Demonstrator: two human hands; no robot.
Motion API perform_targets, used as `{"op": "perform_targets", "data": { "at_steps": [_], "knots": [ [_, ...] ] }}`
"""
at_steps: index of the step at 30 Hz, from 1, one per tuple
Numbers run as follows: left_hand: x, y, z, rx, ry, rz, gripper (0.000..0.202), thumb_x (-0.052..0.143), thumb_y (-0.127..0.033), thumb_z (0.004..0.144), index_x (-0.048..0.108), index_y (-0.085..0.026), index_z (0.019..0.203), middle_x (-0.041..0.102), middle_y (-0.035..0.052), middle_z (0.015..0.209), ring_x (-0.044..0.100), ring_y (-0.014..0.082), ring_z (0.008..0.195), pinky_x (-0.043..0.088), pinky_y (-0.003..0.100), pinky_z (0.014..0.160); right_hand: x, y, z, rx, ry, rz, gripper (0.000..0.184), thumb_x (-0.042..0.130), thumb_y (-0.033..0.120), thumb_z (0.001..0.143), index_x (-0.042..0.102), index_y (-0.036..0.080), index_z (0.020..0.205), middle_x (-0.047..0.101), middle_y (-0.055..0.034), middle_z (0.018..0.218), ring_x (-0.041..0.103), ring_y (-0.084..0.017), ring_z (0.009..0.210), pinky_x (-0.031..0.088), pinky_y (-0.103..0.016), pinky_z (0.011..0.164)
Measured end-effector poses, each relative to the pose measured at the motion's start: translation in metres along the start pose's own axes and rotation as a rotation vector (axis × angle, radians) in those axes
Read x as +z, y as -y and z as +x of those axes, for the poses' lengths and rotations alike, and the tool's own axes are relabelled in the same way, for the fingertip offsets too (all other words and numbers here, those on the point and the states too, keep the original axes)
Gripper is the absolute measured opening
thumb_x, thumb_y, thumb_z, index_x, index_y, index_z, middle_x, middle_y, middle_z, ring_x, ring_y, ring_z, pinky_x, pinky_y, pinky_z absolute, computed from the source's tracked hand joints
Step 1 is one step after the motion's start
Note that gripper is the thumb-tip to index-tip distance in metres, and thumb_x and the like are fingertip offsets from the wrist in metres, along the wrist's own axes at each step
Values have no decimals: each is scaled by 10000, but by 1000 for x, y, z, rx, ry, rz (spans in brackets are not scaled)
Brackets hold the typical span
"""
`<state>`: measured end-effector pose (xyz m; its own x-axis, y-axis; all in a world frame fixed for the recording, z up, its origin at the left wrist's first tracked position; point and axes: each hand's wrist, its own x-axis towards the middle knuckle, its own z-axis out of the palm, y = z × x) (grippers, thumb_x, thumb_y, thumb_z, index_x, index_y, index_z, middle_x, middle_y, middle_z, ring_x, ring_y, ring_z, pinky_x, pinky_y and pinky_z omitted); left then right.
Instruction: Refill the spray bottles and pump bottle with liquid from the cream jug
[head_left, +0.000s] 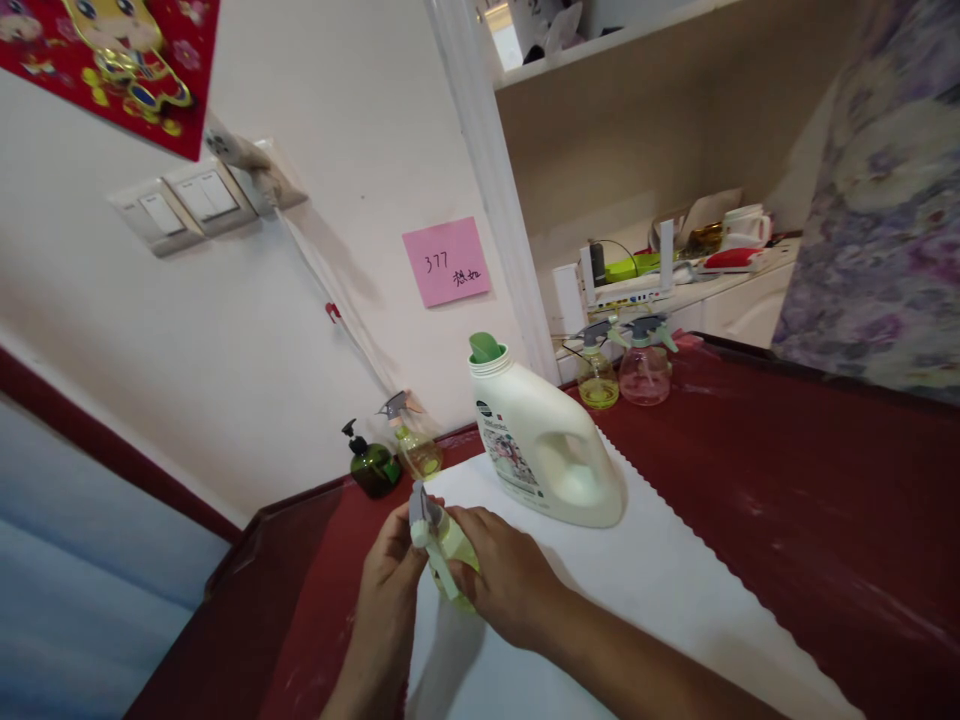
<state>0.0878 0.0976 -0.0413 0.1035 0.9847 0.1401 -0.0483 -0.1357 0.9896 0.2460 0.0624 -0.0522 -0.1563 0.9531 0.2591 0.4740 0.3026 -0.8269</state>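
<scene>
Between my two hands is a spray bottle [459, 545] with a grey and pale green trigger head and yellowish liquid, held over the white sheet. My left hand [391, 560] closes round its trigger head from the left. Wrapped round the bottle's body from the right is my right hand [506, 570]. Just behind them stands a large pale green detergent jug [540, 450], upright on the sheet. Its neck has no cap on, and a green spout shows inside. My fingers hide part of the spray bottle.
A dark green pump bottle [373, 468] and another spray bottle [418, 450] stand by the wall. Two more, a yellow spray bottle [598, 380] and a pink spray bottle [645, 375], are at the back right. A white router [622, 290] sits on the shelf behind.
</scene>
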Motion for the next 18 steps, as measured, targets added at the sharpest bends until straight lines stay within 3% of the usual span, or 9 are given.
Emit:
{"op": "perform_targets", "data": {
  "at_steps": [6, 11, 14, 18],
  "knots": [
    [-2, 3, 1, 51, 25, 41, 367, 796, -363, 804, 740, -224, 1139, 741, 85, 1219, 664, 291, 1154, 499, 357, 1006, -3, 3, -1, 29, 1, 0, 516, 594, 317, 919, 529, 211, 1420, 648, -124, 1316, 594, -312, 1226, 469, -459, 1010],
    [1, 4, -5, 37, -22, 20, 439, 769, -370, 818, 726, -228, 1231, 757, 99, 1192, 679, 317, 1121, 527, 389, 974, -1, 3, -2, 27, -5, 10, 505, 613, 341, 921, 537, 231, 1407, 654, -108, 1312, 594, -294, 1226, 464, -431, 1017],
    [5, 2, -5, 18, -16, 46, 457, 840, -357, 732, 762, -206, 1156, 769, 122, 1152, 680, 351, 1123, 537, 403, 953, -1, 3, -2, 19, -11, 14, 493, 607, 347, 933, 536, 215, 1402, 643, -118, 1337, 579, -292, 1260, 453, -423, 1038],
    [7, -2, 0, 106, -42, 145, 500, 899, -311, 647, 762, -204, 1116, 771, 113, 1126, 680, 353, 1111, 543, 371, 888, 0, 1, -1, 15, -14, 17, 484, 605, 343, 935, 541, 218, 1397, 650, -113, 1323, 591, -290, 1240, 463, -420, 1020]
  ]
}}
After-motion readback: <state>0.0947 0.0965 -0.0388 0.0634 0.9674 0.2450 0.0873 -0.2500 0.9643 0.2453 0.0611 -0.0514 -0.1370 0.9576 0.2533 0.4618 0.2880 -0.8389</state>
